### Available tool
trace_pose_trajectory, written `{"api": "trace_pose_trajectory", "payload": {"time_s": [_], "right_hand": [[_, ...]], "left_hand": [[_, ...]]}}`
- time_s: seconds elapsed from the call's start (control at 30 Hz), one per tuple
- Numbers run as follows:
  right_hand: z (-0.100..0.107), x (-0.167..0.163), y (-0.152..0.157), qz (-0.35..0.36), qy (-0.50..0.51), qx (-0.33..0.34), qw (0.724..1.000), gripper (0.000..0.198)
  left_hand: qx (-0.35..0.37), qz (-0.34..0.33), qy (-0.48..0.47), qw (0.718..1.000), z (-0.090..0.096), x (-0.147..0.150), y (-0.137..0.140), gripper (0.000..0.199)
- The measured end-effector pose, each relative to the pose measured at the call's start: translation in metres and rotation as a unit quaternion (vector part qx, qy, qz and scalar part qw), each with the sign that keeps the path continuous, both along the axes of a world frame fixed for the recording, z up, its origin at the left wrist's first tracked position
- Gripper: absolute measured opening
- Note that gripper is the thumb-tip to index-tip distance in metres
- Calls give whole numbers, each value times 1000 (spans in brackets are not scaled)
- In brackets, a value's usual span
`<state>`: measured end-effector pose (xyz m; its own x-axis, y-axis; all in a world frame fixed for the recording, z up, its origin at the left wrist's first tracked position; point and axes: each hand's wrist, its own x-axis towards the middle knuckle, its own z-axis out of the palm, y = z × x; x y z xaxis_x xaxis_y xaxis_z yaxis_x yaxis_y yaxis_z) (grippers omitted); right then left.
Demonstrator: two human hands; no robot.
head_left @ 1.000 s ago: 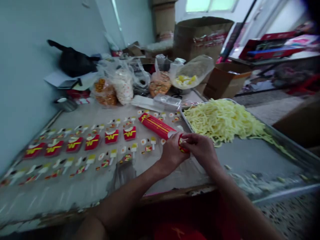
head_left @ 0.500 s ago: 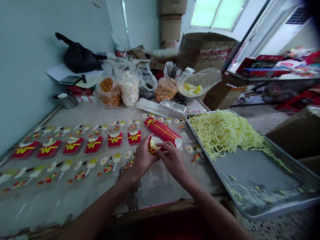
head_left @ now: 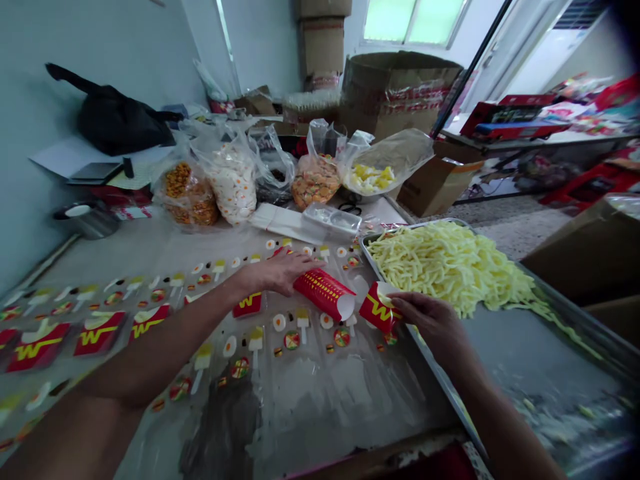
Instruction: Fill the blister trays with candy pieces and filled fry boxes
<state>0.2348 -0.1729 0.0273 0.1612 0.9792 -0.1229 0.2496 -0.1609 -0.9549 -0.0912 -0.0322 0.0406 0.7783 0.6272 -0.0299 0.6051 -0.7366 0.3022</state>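
Red carton (head_left: 376, 310) near tray rim (head_left: 440, 377)

Bare hands (head_left: 283, 270), bare forearms (head_left: 185, 337)

Left hand (head_left: 286, 272): fingers extended over far end of red stack (head_left: 325, 293).
Right hand (head_left: 437, 327): pinches single carton (head_left: 377, 309), tilted, just beside tray (head_left: 525, 353).
Tray: metal, pale strips (head_left: 450, 263) heaped toward far end.
Bags (head_left: 233, 183): clear plastic, filled, lined up behind.
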Motion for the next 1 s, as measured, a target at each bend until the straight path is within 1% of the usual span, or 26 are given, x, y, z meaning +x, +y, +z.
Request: {"api": "trace_pose_trajectory", "payload": {"time_s": [0.1, 0.17, 0.2, 0.27, 0.33, 0.4, 0.47, 0.5, 0.57, 0.6, 0.67, 0.77, 0.87, 0.93, 1.0], "right_hand": [[0, 12, 3, -10, 4, -4, 1000, 52], [-2, 18, 8, -33, 30, 10, 999, 50], [-2, 21, 11, -50, 46, 17, 998, 48], [-2, 25, 22, -75, 65, 22, 995, 45], [0, 20, 37, -68, 53, 22, 996, 43], [2, 4, 55, -28, 35, 24, 999, 42], [3, -27, 77, 34, 37, 31, 998, 40], [2, -47, 89, 69, 43, 36, 996, 38], [-2, -89, 114, 139, 41, 57, 988, 35], [-5, -110, 127, 169, 16, 67, 983, 33], [-13, -147, 149, 217, -63, 79, 971, 25], [-23, -183, 172, 252, -196, 91, 943, 17], [-28, -198, 177, 265, -292, 96, 914, 15], [-27, -200, 173, 269, -341, 118, 893, 17], [-24, -199, 168, 267, -385, 141, 872, 18]], "left_hand": [[-21, -66, 49, 996, -11, 8, 17, 96], [-2, -81, 62, 995, -13, 14, 24, 95], [7, -86, 72, 994, -11, 16, 28, 96], [19, -80, 86, 993, 3, 15, 37, 98], [38, -53, 82, 994, 25, 6, 49, 98], [68, -9, 71, 995, 51, -13, 58, 95], [95, 45, 75, 992, 71, -39, 62, 93], [101, 72, 81, 989, 77, -54, 60, 93], [103, 121, 95, 983, 80, -86, 51, 94], [99, 141, 103, 980, 77, -102, 43, 95], [91, 179, 118, 973, 65, -131, 24, 94], [80, 237, 144, 957, 40, -166, -7, 91], [58, 288, 147, 944, 14, -184, -32, 91], [33, 316, 130, 939, -2, -185, -42, 92], [4, 328, 103, 939, -12, -182, -48, 89]]}}
